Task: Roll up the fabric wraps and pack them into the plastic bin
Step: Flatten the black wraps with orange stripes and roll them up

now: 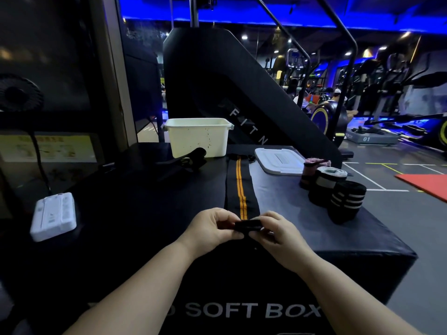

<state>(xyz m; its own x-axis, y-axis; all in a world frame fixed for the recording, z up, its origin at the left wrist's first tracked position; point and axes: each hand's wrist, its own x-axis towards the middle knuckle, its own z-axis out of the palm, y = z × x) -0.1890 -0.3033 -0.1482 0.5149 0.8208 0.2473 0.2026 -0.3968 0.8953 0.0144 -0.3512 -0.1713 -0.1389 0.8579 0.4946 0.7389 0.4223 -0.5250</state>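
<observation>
On top of a black padded box (145, 213) marked "SOFT BOX", the left hand (212, 227) and right hand (274, 234) both pinched the near end of a black wrap with an orange stripe (242, 189), its first turns curled into a small roll between the fingertips. The rest of the wrap lay flat, stretching away toward a white plastic bin (198, 137) at the box's far edge. Right of the wrap stood three rolled wraps (332, 187) near the bin's lid (278, 160). A white device (54, 216) sat at the box's left.
</observation>
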